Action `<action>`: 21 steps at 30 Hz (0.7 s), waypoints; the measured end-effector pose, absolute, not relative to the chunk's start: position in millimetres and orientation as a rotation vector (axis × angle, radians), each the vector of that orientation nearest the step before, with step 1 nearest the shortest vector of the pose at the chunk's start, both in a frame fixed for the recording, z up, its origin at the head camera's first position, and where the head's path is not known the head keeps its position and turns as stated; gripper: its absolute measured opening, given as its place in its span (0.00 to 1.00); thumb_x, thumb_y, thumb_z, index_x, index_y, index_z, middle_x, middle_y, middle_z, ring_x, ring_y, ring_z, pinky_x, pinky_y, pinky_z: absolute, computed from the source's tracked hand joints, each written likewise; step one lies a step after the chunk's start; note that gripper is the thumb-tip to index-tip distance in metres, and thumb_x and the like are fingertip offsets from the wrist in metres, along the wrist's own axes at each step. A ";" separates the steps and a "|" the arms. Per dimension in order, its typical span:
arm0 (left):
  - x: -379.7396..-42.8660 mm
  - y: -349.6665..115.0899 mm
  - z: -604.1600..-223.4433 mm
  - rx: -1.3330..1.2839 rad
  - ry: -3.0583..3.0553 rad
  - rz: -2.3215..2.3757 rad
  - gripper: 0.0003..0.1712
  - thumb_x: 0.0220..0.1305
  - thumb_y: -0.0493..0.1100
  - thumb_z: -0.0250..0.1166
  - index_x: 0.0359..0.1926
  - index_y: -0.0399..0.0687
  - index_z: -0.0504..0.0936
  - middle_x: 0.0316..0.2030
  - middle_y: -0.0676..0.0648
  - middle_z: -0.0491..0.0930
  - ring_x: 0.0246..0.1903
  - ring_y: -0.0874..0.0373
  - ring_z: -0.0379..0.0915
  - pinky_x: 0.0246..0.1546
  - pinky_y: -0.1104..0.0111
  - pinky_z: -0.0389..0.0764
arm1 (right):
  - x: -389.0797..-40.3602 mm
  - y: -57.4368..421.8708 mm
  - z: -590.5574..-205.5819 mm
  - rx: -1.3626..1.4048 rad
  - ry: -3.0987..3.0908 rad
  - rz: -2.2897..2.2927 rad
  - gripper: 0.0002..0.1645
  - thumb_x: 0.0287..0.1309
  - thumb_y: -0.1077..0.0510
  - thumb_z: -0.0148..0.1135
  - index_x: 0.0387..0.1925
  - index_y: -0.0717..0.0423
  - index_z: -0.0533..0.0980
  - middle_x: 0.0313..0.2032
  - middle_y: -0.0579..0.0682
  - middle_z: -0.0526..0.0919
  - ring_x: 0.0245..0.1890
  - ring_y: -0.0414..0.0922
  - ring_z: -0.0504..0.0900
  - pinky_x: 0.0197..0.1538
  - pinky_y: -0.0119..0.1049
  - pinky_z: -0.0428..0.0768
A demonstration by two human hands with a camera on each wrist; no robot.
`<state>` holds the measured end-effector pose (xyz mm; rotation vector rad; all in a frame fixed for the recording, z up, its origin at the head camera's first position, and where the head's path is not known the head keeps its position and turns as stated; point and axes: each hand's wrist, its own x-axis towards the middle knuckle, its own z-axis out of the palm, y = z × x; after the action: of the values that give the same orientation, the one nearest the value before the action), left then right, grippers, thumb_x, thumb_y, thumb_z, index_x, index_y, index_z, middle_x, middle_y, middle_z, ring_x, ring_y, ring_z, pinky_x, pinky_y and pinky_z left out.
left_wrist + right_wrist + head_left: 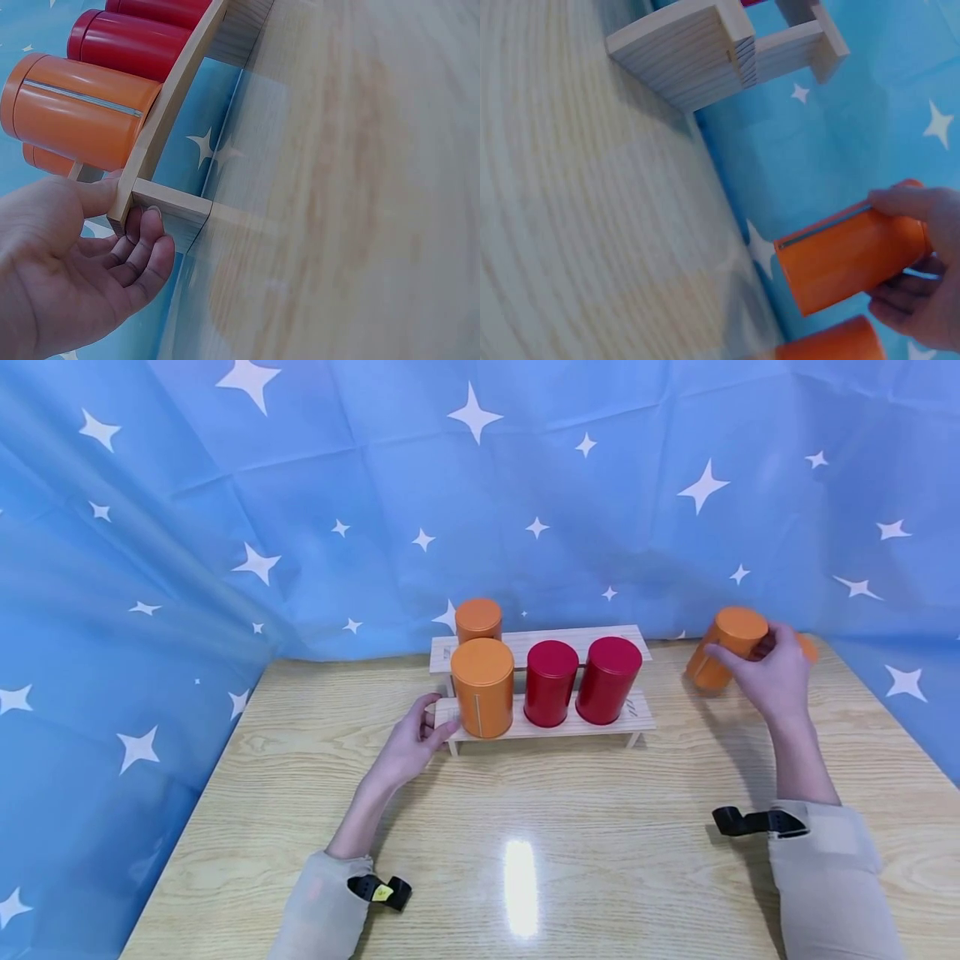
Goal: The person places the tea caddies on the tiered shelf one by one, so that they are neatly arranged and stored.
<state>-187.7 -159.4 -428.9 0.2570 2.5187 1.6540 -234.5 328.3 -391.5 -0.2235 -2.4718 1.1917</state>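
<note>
A two-tier wooden rack [645, 720] stands at the table's back. My left hand [408, 743] grips the left end of its lower board, thumb on top and fingers curled underneath, as the left wrist view [112, 262] shows. On the lower tier are a large orange canister [483, 693] and two red canisters [551, 685], [611, 681]. A smaller orange canister [478, 617] stands on the upper tier at left. Right of the rack, my right hand [776, 677] holds a tilted orange canister [720, 652] between thumb and fingers; its lid end is in the hand.
Another orange canister [836, 341] stands just beyond my right hand, mostly hidden by it in the head view. A blue star-patterned cloth [390, 527] hangs behind and beside the wooden table [585, 843]. Light reflects off the tabletop near the front.
</note>
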 end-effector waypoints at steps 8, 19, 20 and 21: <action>-187.7 -158.7 -430.4 0.263 2.522 1.660 0.38 0.73 0.47 0.64 0.74 0.36 0.60 0.34 0.46 0.69 0.30 0.57 0.67 0.30 0.69 0.71 | -230.4 316.6 -374.9 -0.221 -2.380 1.226 0.46 0.58 0.46 0.73 0.72 0.57 0.65 0.47 0.33 0.70 0.45 0.30 0.70 0.51 0.27 0.71; -187.6 -158.6 -428.5 0.258 2.509 1.663 0.39 0.73 0.47 0.64 0.75 0.36 0.58 0.35 0.46 0.70 0.30 0.56 0.68 0.31 0.69 0.72 | -222.1 295.1 -347.9 -0.165 -2.234 1.269 0.39 0.56 0.53 0.75 0.68 0.49 0.71 0.49 0.32 0.74 0.48 0.31 0.73 0.55 0.29 0.72; -187.5 -158.8 -428.4 0.259 2.510 1.661 0.39 0.73 0.47 0.64 0.74 0.36 0.58 0.34 0.46 0.70 0.30 0.57 0.68 0.31 0.69 0.72 | -221.5 293.1 -345.9 -0.148 -2.219 1.266 0.39 0.55 0.53 0.76 0.68 0.49 0.72 0.49 0.32 0.75 0.48 0.31 0.73 0.55 0.29 0.72; -187.6 -159.0 -428.6 0.260 2.511 1.659 0.39 0.73 0.47 0.64 0.74 0.36 0.58 0.34 0.46 0.70 0.30 0.57 0.68 0.30 0.69 0.72 | -220.7 291.3 -344.1 -0.132 -2.203 1.265 0.38 0.55 0.54 0.76 0.67 0.49 0.73 0.48 0.32 0.75 0.48 0.32 0.74 0.54 0.28 0.72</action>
<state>-187.6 -159.0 -428.6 0.2600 2.5110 1.6592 -220.7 291.3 -344.1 -0.1316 -2.2030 1.2654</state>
